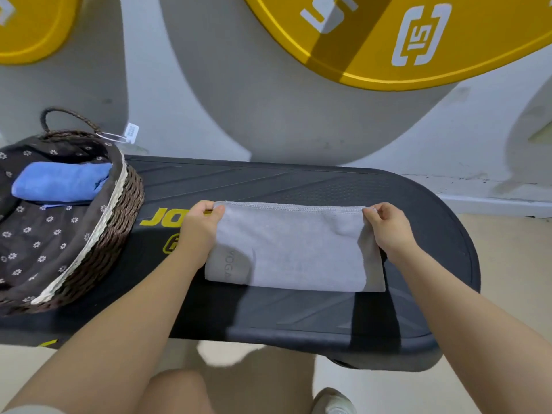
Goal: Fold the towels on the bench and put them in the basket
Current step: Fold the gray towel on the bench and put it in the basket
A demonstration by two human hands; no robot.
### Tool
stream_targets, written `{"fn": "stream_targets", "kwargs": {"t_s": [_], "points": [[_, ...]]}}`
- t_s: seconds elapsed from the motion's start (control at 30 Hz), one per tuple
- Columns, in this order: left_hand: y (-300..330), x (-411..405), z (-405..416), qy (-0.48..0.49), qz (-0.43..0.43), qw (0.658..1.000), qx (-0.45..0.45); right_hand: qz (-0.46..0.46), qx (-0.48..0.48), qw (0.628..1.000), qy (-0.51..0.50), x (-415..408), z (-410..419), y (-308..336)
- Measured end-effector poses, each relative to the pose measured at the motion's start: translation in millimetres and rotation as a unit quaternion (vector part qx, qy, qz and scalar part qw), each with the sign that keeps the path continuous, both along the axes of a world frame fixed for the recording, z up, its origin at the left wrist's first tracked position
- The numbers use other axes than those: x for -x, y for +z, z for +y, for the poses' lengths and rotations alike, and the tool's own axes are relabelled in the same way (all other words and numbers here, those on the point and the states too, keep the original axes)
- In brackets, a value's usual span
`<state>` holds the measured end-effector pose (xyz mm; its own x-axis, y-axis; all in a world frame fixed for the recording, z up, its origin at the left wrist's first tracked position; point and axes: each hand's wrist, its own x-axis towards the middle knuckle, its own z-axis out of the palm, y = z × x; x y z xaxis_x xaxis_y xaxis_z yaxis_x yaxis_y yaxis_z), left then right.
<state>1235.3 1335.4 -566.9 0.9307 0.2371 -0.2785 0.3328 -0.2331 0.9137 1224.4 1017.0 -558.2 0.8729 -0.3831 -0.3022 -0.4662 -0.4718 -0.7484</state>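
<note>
A grey towel [294, 249] lies folded over on the black bench [268, 318], with a lower layer showing along its right and bottom edges. My left hand [198, 227] pinches the towel's far left corner. My right hand [388, 231] pinches the far right corner. At the left end of the bench stands a dark woven basket [119, 210] with a flower-print lining. A folded blue towel [61, 182] rests inside it.
The bench stands against a grey and white wall with large yellow logo shapes [373, 40]. A white tag [131, 132] hangs from the basket's handle. My knee and a white shoe [333, 401] show below the bench's near edge on a pale floor.
</note>
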Motion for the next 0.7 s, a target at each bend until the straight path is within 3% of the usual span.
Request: {"fn": "stream_targets", "kwargs": {"t_s": [0.13,0.3,0.53,0.7], "points": [[-10,-15,-10,0.018,-0.036,0.994,-0.098,-0.007,0.029,0.999,0.012,-13,0,-2],[-17,-24,-10,-0.006,-0.04,0.981,-0.189,-0.016,0.044,0.99,0.136,-7,-7,-1],[-17,-21,-15,-0.023,-0.031,0.959,-0.282,-0.036,0.094,0.992,0.075,-17,-3,-6],[-11,-10,-21,-0.053,-0.028,0.916,-0.397,-0.055,0.153,0.984,0.07,-15,0,-11]]}}
